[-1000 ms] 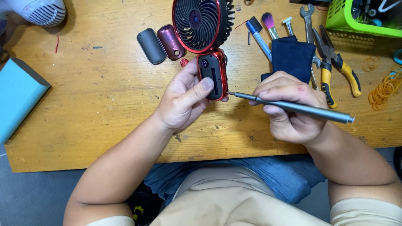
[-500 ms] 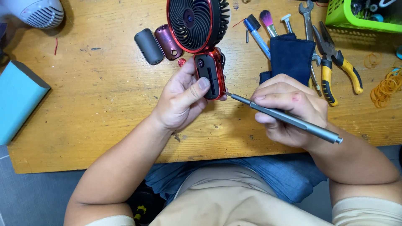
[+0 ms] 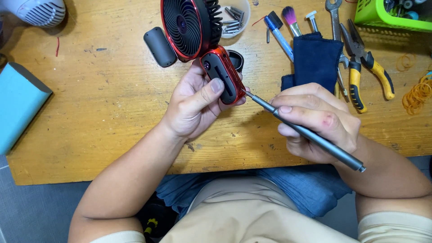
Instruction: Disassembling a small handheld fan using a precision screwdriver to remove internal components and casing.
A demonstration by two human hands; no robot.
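The person sits at a wooden workbench (image 3: pixel 112 117) with both hands raised just above its near edge. The left hand (image 3: pixel 198 101) is closed around the red-and-black handle of a small handheld fan (image 3: pixel 198 40), thumb pressed flat along the handle's dark face and fingers wrapped behind; the round grille head points away toward 12 o'clock, tilted slightly left. The right hand (image 3: pixel 315 123) pinches a slim grey screwdriver (image 3: pixel 306 132) between thumb and curled fingers, pen-fashion, with the shaft running from 4 o'clock up to 10 o'clock and its tip touching the lower end of the fan handle. At 11 o'clock from the fan lies a dark grey oblong cover (image 3: pixel 159 46), flat on the bench and just beside the grille. Behind the fan head, at 12 o'clock, sits a small clear dish of screws (image 3: pixel 234 20), partly hidden. At 1 o'clock from the right hand lies a folded navy cloth (image 3: pixel 317 58), with a blue pen (image 3: pixel 279 33) and a pink-tipped brush (image 3: pixel 291 20) beside it. Yellow-handled pliers (image 3: pixel 366 67) lie at 2 o'clock, and a green basket (image 3: pixel 387 20) stands at the far right corner. A teal block (image 3: pixel 18 103) overhangs the left edge at 9 o'clock.
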